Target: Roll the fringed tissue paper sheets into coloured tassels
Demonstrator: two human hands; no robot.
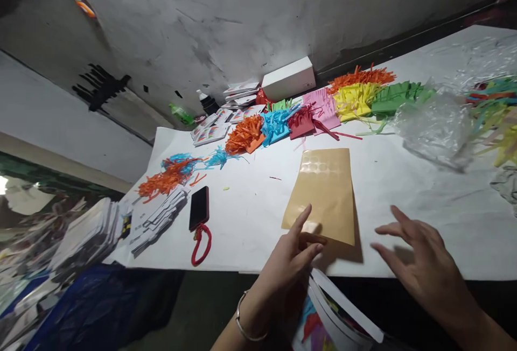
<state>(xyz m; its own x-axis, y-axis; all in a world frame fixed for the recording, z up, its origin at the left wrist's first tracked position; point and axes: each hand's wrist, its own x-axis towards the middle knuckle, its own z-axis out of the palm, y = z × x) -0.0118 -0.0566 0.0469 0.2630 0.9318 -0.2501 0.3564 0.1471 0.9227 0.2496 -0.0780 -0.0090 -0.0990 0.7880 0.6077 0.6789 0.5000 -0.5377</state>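
Sticker sheet [323, 192] lies between phone [199, 207] and crumpled plastic [434, 125].

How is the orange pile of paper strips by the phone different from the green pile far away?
The orange pile is loose and scattered, with blue strips mixed in; the green pile is a tidy stack of one colour. The orange pile lies near the phone at the table's left end; the green pile sits in the coloured row by the wall, next to the clear plastic. Both are fringed cut paper on the white table.
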